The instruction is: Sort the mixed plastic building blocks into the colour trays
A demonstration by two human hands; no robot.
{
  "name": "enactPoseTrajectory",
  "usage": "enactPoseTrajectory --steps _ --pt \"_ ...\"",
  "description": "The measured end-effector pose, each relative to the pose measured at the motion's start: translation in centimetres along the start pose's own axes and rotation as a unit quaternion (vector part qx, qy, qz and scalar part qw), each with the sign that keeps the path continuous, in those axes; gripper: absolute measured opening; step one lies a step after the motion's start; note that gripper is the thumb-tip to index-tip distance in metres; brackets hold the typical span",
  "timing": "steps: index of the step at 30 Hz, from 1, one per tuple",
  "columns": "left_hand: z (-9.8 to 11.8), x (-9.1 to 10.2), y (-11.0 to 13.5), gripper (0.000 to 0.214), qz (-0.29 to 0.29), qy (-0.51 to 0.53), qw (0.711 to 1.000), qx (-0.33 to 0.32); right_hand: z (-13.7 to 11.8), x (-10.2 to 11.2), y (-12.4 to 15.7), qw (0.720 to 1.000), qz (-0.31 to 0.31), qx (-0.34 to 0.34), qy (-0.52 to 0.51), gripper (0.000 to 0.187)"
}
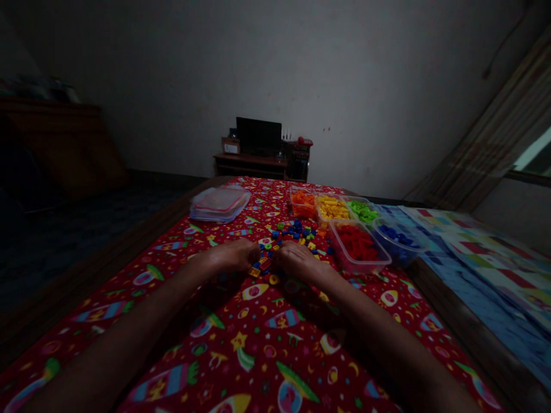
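My left hand (241, 254) is curled at the left edge of a loose pile of small toy building bricks (297, 229), mostly blue with some yellow, green and red. My right hand (295, 257) is closed over the near side of the same pile, its fingertips hidden. Between the two hands lie a red brick (265, 265) and a yellow brick (255, 272). A small yellow round piece (274, 280) rests just nearer to me. Whatever my fingers grip is too dark and small to make out.
Clear containers of sorted bricks stand at the right: orange (303, 205), yellow (332, 209), green (364, 212), red (356, 243) and blue (396, 236). Stacked plastic lids (219, 203) lie at the left. A red patterned cloth (258, 344) covers the surface.
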State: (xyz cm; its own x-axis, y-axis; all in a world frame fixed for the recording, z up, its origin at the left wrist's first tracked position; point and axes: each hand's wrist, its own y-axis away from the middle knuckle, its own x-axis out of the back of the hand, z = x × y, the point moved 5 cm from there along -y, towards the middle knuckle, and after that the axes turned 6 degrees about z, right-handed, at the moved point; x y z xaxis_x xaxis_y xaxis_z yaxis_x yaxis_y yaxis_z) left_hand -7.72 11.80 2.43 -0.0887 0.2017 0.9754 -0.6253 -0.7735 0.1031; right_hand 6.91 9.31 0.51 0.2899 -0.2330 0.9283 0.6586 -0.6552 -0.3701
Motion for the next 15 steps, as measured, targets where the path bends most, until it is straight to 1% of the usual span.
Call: enactPoseTrajectory --steps 4,6,8,10,12,15 --pt "0.7 0.3 0.3 0.022 0.012 -0.032 0.999 0.007 0.3 -0.2 0.3 1.0 0.008 -0.02 0.0 0.016" --pt "0.9 0.4 0.4 0.024 0.008 -0.037 0.999 0.009 0.2 -0.1 0.1 0.999 -0.001 -0.026 -0.02 0.015" --pt "0.8 0.4 0.5 0.02 -0.005 -0.033 0.999 0.009 0.2 0.3 -0.2 0.998 -0.018 -0.037 -0.046 0.013" --pt "0.5 0.4 0.6 0.015 -0.021 -0.011 1.0 0.01 0.2 1.1 -0.5 0.996 -0.03 -0.052 -0.066 0.011" --pt "0.0 0.6 0.8 0.013 -0.024 0.009 1.0 0.014 0.4 2.2 -0.7 0.994 -0.028 -0.074 -0.077 0.011" --pt "-0.5 1.5 0.8 0.015 0.016 -0.003 1.0 0.011 0.3 4.2 -0.8 0.991 -0.019 -0.086 -0.096 0.015"
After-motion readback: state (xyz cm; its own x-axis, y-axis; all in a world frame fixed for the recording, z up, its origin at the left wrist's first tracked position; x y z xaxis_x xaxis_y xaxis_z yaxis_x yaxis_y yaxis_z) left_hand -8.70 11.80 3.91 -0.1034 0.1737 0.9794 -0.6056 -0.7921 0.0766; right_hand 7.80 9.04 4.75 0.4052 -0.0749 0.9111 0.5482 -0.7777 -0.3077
